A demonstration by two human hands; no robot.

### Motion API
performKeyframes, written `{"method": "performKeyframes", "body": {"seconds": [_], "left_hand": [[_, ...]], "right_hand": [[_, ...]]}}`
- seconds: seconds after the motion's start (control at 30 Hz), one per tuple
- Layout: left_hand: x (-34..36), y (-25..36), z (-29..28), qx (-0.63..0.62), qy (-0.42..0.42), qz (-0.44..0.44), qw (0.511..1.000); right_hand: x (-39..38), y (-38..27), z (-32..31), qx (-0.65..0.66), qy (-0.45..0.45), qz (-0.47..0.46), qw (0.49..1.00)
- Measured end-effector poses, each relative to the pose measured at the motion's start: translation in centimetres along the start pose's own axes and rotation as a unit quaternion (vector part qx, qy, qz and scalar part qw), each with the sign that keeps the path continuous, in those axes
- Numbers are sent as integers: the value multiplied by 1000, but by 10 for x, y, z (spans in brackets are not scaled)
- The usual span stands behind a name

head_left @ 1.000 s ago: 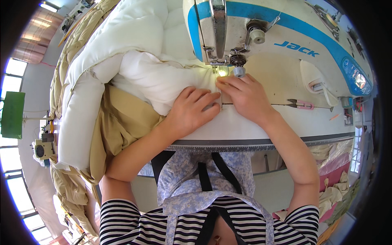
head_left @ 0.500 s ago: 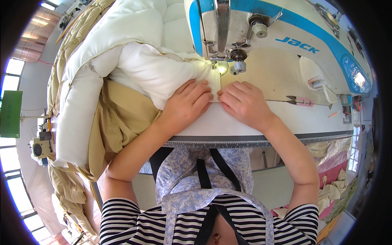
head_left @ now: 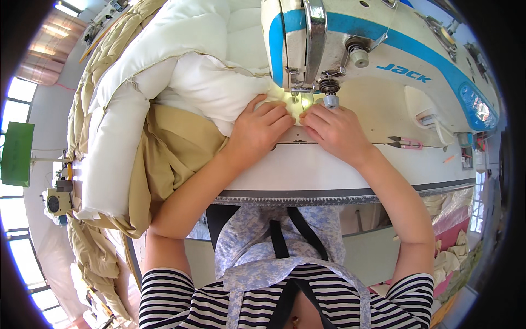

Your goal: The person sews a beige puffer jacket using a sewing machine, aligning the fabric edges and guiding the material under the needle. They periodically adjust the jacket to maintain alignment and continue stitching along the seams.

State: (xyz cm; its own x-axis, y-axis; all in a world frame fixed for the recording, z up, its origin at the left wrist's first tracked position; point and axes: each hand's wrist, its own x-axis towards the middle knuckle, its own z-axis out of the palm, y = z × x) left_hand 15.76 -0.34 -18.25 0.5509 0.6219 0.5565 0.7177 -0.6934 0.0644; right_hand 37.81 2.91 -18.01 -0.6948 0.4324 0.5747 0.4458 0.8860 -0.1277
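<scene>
Head view shows the white padded quilt (head_left: 181, 82) heaped to the left of the sewing machine (head_left: 383, 71) and spilling off the tabletop (head_left: 329, 175) over tan cloth (head_left: 170, 153). Half a second ago both hands sat lower on the tabletop, clear of the machine's head; now they have pushed up to it, and the quilt's edge has gone with them, so the seam is being fed under the needle again.

Her left hand (head_left: 257, 129) lies flat with fingers together, pressing the quilt's folded edge down just left of the presser foot (head_left: 301, 96). Her right hand (head_left: 334, 131) is curled, fingertips pinching the edge right beside the foot, the two hands almost touching.

Small pink-handled snips (head_left: 408, 144) lie on the tabletop to the right, untouched, where they lay before.

The needle itself is lost behind the foot and the glare of the machine lamp, and I'd guess the cloth is under it, though that can't be made out. How much quilt hangs below the tabletop is cut off from sight.
</scene>
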Motion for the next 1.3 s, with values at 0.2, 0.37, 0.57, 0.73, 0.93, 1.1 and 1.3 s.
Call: {"method": "performKeyframes", "body": {"seconds": [0.2,0.37,0.57,0.73,0.93,1.1,1.3], "left_hand": [[1,-1,3,-5,22,0,1000],[-2,1,2,32,4,15,999],[-10,6,-1,51,5,39,998],[-6,-4,-1,57,-20,37,997],[0,-16,3,46,-10,19,999],[3,-23,9,37,2,10,999],[6,-35,17,20,-12,-14,1000]], "right_hand": [[0,-1,3,4,32,15,999],[0,0,3,-60,26,-49,997],[-12,-18,-9,-89,-8,-35,995],[-9,-16,-8,-119,-19,-8,993],[-7,-12,1,-137,-30,38,989],[-10,-13,5,-119,-30,76,990],[-9,-11,5,-107,-17,73,991]]}}
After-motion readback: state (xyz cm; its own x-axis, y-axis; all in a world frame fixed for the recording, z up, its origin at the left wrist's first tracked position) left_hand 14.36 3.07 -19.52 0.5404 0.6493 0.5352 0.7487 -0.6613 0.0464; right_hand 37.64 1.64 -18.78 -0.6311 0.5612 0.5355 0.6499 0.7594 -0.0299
